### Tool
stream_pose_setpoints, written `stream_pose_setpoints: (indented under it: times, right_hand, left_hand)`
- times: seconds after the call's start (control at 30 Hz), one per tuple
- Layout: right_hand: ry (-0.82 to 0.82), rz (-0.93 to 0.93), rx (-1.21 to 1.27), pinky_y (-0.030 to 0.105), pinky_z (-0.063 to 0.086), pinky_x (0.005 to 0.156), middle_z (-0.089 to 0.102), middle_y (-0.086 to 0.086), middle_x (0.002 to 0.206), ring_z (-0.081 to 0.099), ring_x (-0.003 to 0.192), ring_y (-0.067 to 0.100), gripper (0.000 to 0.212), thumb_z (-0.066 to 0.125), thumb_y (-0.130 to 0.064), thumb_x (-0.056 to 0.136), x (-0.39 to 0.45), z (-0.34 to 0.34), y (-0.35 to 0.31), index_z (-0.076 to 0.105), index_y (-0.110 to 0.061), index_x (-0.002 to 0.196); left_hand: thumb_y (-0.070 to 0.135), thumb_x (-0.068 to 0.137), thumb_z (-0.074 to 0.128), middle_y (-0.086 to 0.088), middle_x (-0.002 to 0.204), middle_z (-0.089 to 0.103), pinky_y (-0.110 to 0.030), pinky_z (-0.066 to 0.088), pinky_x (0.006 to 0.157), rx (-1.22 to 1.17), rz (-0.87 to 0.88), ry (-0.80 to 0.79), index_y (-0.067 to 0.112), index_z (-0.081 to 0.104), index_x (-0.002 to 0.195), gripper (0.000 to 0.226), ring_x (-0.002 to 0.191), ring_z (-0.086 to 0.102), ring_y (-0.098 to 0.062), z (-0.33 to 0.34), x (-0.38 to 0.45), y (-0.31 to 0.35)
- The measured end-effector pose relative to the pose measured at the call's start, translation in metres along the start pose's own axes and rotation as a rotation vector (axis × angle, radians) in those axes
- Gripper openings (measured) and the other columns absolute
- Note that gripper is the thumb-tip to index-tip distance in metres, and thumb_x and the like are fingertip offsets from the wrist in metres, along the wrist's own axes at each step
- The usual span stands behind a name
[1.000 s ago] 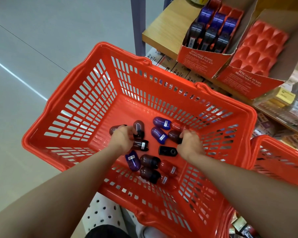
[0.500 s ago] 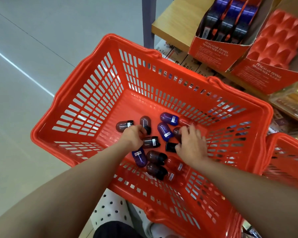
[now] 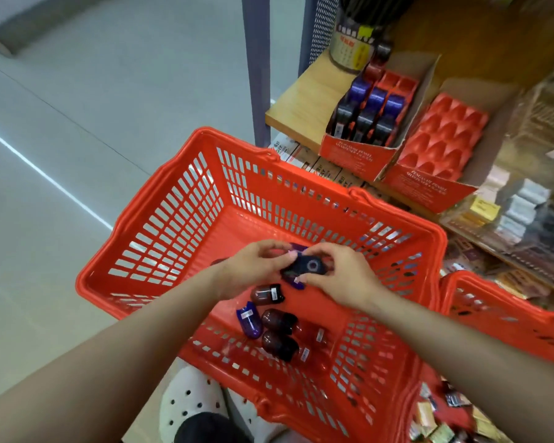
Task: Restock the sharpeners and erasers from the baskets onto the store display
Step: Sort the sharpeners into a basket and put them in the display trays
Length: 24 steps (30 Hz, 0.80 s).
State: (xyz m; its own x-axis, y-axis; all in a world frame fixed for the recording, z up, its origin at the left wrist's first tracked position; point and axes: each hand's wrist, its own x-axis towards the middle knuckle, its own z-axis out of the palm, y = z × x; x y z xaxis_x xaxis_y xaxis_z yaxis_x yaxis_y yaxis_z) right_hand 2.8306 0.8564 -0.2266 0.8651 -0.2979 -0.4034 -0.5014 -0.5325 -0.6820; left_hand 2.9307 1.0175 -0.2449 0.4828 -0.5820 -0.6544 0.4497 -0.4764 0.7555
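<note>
A white perforated clog (image 3: 191, 402) shows at the bottom edge, partly under the near rim of a red plastic basket (image 3: 160, 225). On the basket floor, close to the near wall, lie loose sharpeners (image 3: 279, 334): 1 purple, the rest dark red-brown, most touching one another. Above them 2 bare forearms reach in from the lower corners. The left hand (image 3: 250, 271) and the right hand (image 3: 336, 274) meet over the middle of the basket, fingers curled, and together pinch a small bunch of sharpeners; the topmost is a black sharpener (image 3: 306, 266) with a round hole facing up, and purple ones peek out behind and below it. How many each hand holds cannot be told. To the right, a second red basket (image 3: 506, 318) stands just beside the first. Beyond the far rim, a wooden shelf (image 3: 293, 107) carries 2 red cardboard display boxes side by side: the left box (image 3: 349, 153) holds rows of upright purple and black sharpeners, and the right box (image 3: 429, 187) shows a bare red moulded tray. A tin of pens (image 3: 352, 46) stands behind them. Grey floor (image 3: 93, 75) stretches to the left.
</note>
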Motion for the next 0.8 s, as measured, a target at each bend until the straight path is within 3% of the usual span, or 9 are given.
stream_pose_setpoints:
  times: [0.1,0.23,0.33,0.4,0.5,0.63,0.8]
  right_hand:
    - [0.075,-0.072,0.245,0.020,0.054,0.078,0.071,-0.011,0.092,0.068,0.082,0.002,0.041,0.087,-0.015,0.066,-0.021,-0.032,-0.022,0.065,-0.029,0.098]
    - [0.152,-0.109,0.577,0.017,0.053,0.080,0.070,-0.003,0.097,0.067,0.088,0.009,0.042,0.080,0.003,0.071,-0.050,-0.063,-0.045,0.067,-0.014,0.107]
    - [0.146,-0.021,0.936,0.030,0.053,0.091,0.070,0.008,0.107,0.069,0.100,0.018,0.031,0.074,-0.009,0.080,-0.065,-0.075,-0.056,0.068,-0.012,0.110]
    - [0.106,0.053,1.098,0.032,0.053,0.091,0.072,0.011,0.105,0.070,0.098,0.019,0.025,0.071,-0.016,0.084,-0.071,-0.081,-0.063,0.069,-0.006,0.106]
    - [0.118,0.071,1.064,0.033,0.054,0.091,0.071,0.015,0.107,0.071,0.098,0.020,0.027,0.073,-0.011,0.081,-0.073,-0.086,-0.065,0.069,-0.008,0.108]
    - [0.165,-0.002,0.954,0.031,0.053,0.091,0.070,0.012,0.112,0.069,0.102,0.019,0.035,0.074,-0.005,0.081,-0.070,-0.096,-0.061,0.068,-0.013,0.114]
    - [0.322,-0.161,0.639,0.013,0.051,0.082,0.073,-0.008,0.098,0.067,0.092,-0.002,0.032,0.078,-0.013,0.079,-0.059,-0.130,-0.075,0.072,-0.021,0.109]
  left_hand:
    - [0.014,0.097,0.055,-0.019,0.116,0.066,-0.028,0.055,0.091,-0.207,0.073,-0.148,-0.005,0.059,0.120,0.030,0.105,0.066,-0.023,0.006,-0.028,0.038]
    - [0.005,0.093,0.058,-0.017,0.114,0.069,-0.026,0.056,0.086,-0.301,0.166,-0.101,-0.002,0.062,0.116,0.025,0.104,0.068,-0.024,0.018,-0.059,0.072]
    - [0.007,0.087,0.066,-0.018,0.115,0.068,-0.033,0.053,0.094,-0.228,0.272,-0.010,0.006,0.067,0.111,0.024,0.108,0.067,-0.027,0.026,-0.076,0.085]
    - [0.005,0.084,0.070,-0.014,0.110,0.071,-0.035,0.052,0.095,-0.118,0.354,0.042,0.009,0.069,0.106,0.023,0.106,0.067,-0.028,0.031,-0.087,0.090]
    - [-0.001,0.074,0.077,-0.007,0.108,0.073,-0.037,0.053,0.095,-0.040,0.438,0.073,0.010,0.068,0.101,0.030,0.104,0.068,-0.024,0.037,-0.097,0.095]
    - [0.008,0.077,0.078,0.000,0.111,0.072,-0.042,0.053,0.095,-0.028,0.377,0.053,0.019,0.069,0.110,0.036,0.102,0.069,-0.020,0.039,-0.099,0.101]
    - [0.009,0.082,0.074,-0.004,0.112,0.071,-0.041,0.053,0.095,-0.049,0.455,0.045,0.013,0.065,0.116,0.035,0.102,0.069,-0.024,0.043,-0.079,0.129]
